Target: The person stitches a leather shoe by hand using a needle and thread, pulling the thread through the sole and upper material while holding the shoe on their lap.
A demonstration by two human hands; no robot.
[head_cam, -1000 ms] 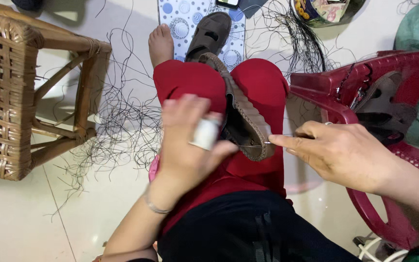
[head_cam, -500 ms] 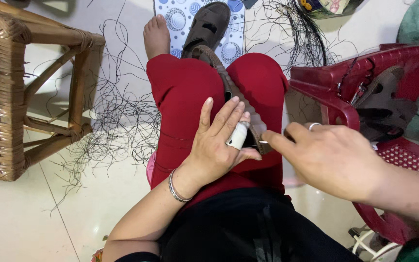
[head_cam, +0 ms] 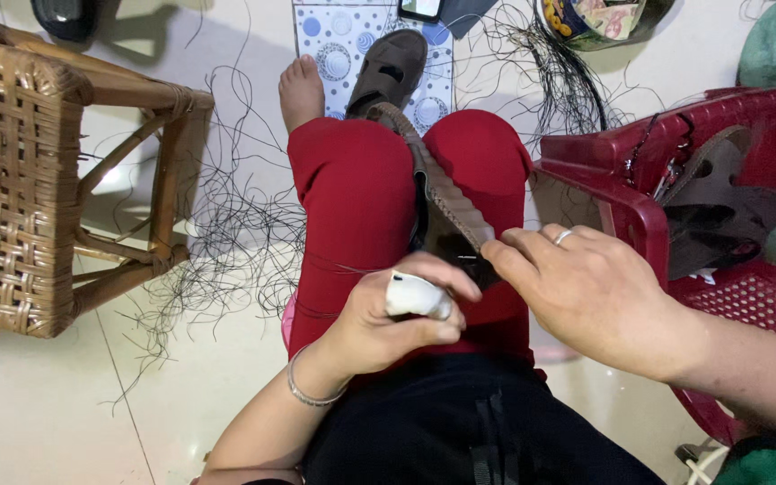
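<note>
1. Sandal sole (head_cam: 446,202) lies clamped between our knees in red trousers (head_cam: 352,207), its ridged edge turned up and its near end reaching to our hands.
2. Our left hand (head_cam: 397,319) is curled closed, with a white wrap on one finger (head_cam: 413,295); its thumb presses toward the sole's near end. Whether it pinches a needle or thread we cannot tell.
3. Our right hand (head_cam: 586,287), a ring on one finger, has its fingertips pressed together on the sole's edge at that same near end, pinching it or something thin against it.
4. Judging by the stitch-like ridges along the visible edge, we take the sewing round the sole to be well advanced; the part under our hands seems to be what is left, though the far side is hidden.
5. Loose black threads (head_cam: 226,242) lie scattered over the floor near a woven rattan stool (head_cam: 20,180) on our left.
6. On our right, a dark red plastic chair (head_cam: 675,180) holds more dark sandal parts (head_cam: 720,198).
7. A finished-looking dark sandal (head_cam: 392,67) sits on our far foot, resting on a flat rectangular mat with blue circles on white (head_cam: 339,36).
8. At the top right, a round bowl (head_cam: 604,18) holds colourful small packets, too small to read by kind.
</note>
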